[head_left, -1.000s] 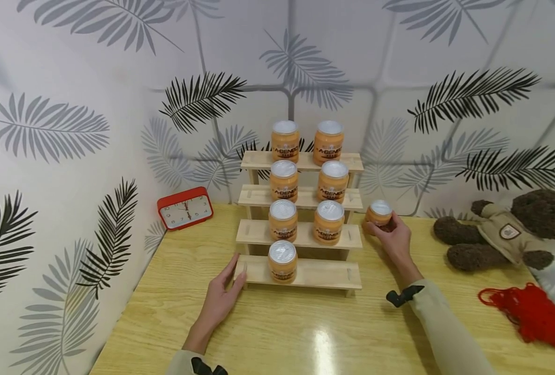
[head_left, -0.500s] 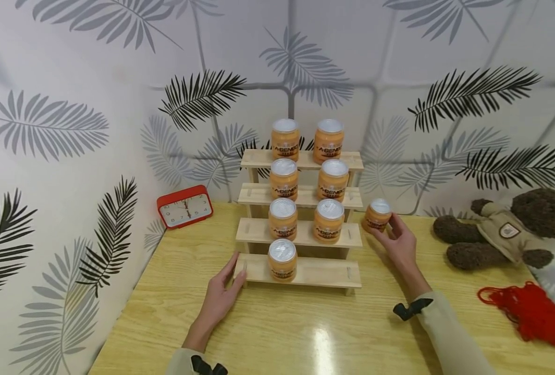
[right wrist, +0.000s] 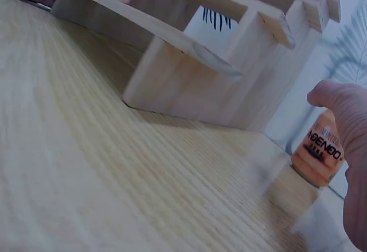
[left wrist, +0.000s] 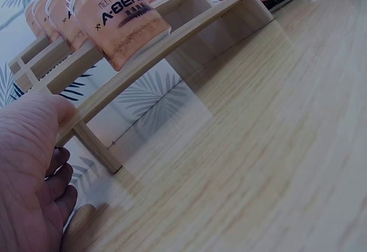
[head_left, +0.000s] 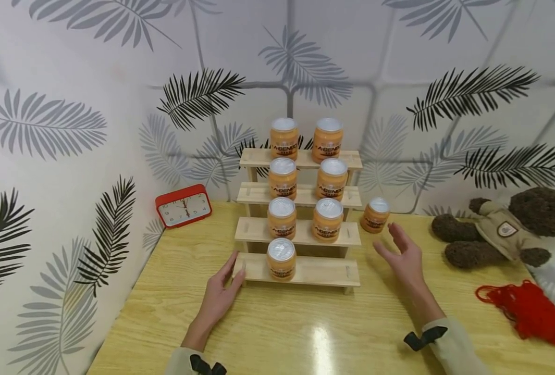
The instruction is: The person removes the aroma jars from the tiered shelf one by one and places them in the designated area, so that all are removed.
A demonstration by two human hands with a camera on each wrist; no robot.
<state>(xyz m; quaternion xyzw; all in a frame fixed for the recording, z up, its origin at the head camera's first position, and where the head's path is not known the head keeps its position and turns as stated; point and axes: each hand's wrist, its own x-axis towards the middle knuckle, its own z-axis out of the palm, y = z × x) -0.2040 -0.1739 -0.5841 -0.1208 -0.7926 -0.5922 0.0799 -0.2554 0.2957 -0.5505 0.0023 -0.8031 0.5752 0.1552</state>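
A stepped wooden display rack [head_left: 326, 270] stands on the table with orange, silver-lidded jars on its tiers, two on each of the upper three. The lowest tier bears one jar [head_left: 281, 260], left of its middle. My left hand [head_left: 220, 291] grips that tier's left end; in the left wrist view its thumb [left wrist: 63, 107] lies on the plank and its fingers curl below. Right of the rack, another jar [head_left: 374, 216] stands upright on the table. My right hand [head_left: 405, 260] is just in front of it, apart from it, thumb and fingers spread and holding nothing.
A red alarm clock [head_left: 183, 206] stands back left by the wall. A brown teddy bear [head_left: 502, 229] lies at the right, with a tangle of red yarn [head_left: 528, 312] nearer me. The patterned wall [head_left: 390, 104] rises right behind the rack.
My right hand has let go of the jar beside the rack and drawn back toward me, its fingers spreading. The jar stays standing there. My left hand keeps its place on the rack.
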